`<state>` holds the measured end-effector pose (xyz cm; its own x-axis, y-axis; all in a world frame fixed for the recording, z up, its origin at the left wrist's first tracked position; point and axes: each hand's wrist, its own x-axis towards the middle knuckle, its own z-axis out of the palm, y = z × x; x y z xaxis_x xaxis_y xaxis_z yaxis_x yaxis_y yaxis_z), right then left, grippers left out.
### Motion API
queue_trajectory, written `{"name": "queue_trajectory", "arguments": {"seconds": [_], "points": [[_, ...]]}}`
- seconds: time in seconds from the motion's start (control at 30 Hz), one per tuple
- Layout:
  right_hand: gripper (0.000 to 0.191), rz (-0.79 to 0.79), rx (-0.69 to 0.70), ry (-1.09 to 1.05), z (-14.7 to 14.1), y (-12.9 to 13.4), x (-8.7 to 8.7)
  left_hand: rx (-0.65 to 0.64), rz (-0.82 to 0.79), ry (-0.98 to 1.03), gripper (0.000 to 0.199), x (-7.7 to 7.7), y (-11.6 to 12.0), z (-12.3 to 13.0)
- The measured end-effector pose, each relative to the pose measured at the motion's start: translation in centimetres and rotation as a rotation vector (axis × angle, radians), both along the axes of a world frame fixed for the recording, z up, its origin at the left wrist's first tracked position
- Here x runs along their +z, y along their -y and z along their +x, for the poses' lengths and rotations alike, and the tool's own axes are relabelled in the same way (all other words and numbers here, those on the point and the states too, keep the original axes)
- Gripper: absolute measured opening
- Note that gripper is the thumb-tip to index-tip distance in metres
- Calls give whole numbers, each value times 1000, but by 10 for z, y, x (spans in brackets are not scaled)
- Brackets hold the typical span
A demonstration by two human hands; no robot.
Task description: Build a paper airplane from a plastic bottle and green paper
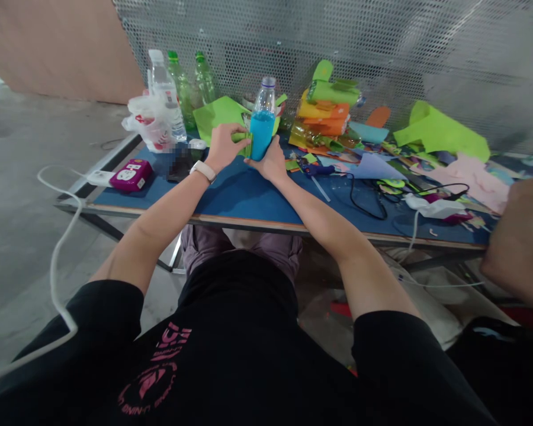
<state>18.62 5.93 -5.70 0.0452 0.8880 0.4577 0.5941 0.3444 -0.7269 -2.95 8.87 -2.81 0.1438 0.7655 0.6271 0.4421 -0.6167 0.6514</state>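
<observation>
A clear plastic bottle [263, 121] with a bright blue lower body stands nearly upright over the table's middle. I cannot tell whether the blue is a wrap or a filling. My right hand [273, 161] is wrapped round its lower right side, the thumb up along it. On the other side, my left hand [225, 145] pinches a small folded green piece [245, 144] close against the bottle's left side. Behind that hand lies a large light-green sheet [222, 115].
Green bottles [204, 77], a water bottle [165, 89] and a bagged cup [150, 124] stand at the back left. A purple box [132, 176] lies left. Rightward are coloured scraps [377, 167], a blue glue gun [318, 169] and its cable. Another person's arm [522, 242] reaches in at right.
</observation>
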Motion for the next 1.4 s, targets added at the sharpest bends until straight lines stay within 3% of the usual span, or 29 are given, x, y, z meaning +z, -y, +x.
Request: {"name": "queue_trajectory", "arguments": {"seconds": [0.27,0.5,0.73,0.97,1.17,1.4], "points": [[98,-2,-40,90,3,-16,-11,-17,-16,31,43,0,3,3],[104,-73,-57,231,3,-3,0,70,-65,-66,30,8,14,1],[107,-45,-42,195,1,-5,-1,60,-80,-57,23,11,17,2],[106,-39,-32,206,6,-12,-11,15,-75,16,36,8,11,-1],[99,9,-10,206,11,-19,-19,12,-69,52,34,4,7,-3],[105,-29,-27,262,11,-14,-13,38,-26,-2,43,10,14,0]]}}
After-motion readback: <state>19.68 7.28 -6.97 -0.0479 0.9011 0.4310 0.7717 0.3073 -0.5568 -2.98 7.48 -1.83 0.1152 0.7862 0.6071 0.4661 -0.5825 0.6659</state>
